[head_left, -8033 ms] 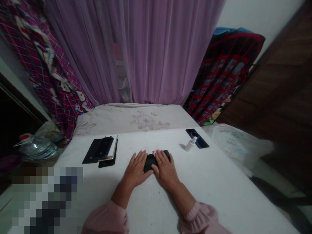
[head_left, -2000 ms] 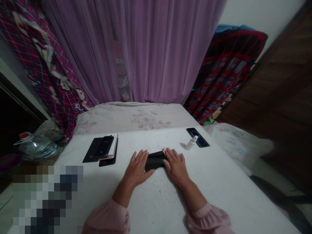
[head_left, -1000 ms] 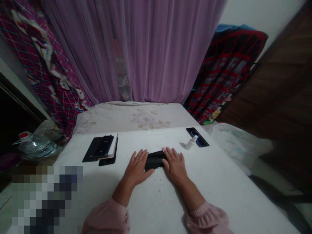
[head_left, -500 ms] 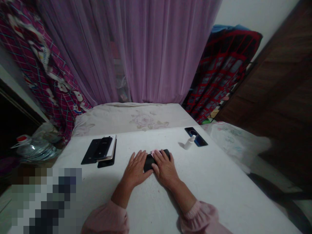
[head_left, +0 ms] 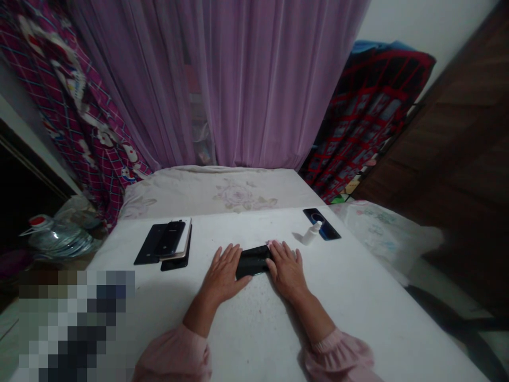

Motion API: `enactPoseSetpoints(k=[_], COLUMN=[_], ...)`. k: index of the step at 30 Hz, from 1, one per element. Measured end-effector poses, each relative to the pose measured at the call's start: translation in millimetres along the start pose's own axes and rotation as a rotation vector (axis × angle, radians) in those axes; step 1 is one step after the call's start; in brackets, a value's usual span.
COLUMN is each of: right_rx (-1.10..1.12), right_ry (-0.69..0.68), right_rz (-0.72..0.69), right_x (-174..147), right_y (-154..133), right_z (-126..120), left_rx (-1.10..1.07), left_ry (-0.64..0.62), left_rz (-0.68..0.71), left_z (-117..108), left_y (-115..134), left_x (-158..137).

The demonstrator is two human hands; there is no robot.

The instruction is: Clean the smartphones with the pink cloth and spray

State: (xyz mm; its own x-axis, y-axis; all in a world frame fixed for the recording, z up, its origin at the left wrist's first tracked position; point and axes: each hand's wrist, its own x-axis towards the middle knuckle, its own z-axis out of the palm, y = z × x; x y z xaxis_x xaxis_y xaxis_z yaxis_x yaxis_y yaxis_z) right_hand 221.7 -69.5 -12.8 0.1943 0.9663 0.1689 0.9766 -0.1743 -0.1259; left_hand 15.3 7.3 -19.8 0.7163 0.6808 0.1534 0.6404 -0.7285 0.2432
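A dark, glossy phone [head_left: 253, 260] lies flat on the white-covered table, between my hands. My left hand [head_left: 223, 274] holds its left end, thumb along the near edge and fingers at the far side. Over the right end, my right hand [head_left: 291, 271] presses a small pink cloth [head_left: 271, 242] under its fingers, and most of the cloth is hidden. To the right of that hand stands a small white spray bottle [head_left: 312, 233]. Just behind the bottle lies a flat dark-blue item with a ring design [head_left: 328, 230].
At the left of the table, several phones or similar dark slabs [head_left: 172, 239] are stacked. A floral cloth [head_left: 234, 193] covers the far end, before purple curtains [head_left: 254, 85]. A large clear water bottle [head_left: 55, 236] stands off the left side, and a dark wooden surface [head_left: 457, 159] rises at right.
My right hand has slid to the right across the phone with the pink cloth, uncovering more of the dark surface. My left hand stays at the left end.
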Motion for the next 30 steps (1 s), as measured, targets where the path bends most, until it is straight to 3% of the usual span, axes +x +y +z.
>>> enactPoseSetpoints(k=[12,16,24,30], right_rx=[0.123,0.115,0.025,0.008], right_ry=[-0.018,-0.017,0.033,0.059], right_rz=[-0.185,-0.151,-0.019,0.001], right_x=[-0.2,-0.3,-3.5,-4.7], right_y=[-53.2,-41.4,8.8,6.8], right_z=[-2.5,-3.2,4.0,4.3], left_rx=[0.019,0.023,0.014,0.006], left_ry=[-0.017,-0.027,0.006,-0.011], left_rz=[-0.016,-0.015,-0.004,0.001], left_z=[-2.5,-3.2,1.9,-0.3], left_y=[1.3,1.1,-1.4,-1.3], left_x=[0.9,0.8,0.3,0.1])
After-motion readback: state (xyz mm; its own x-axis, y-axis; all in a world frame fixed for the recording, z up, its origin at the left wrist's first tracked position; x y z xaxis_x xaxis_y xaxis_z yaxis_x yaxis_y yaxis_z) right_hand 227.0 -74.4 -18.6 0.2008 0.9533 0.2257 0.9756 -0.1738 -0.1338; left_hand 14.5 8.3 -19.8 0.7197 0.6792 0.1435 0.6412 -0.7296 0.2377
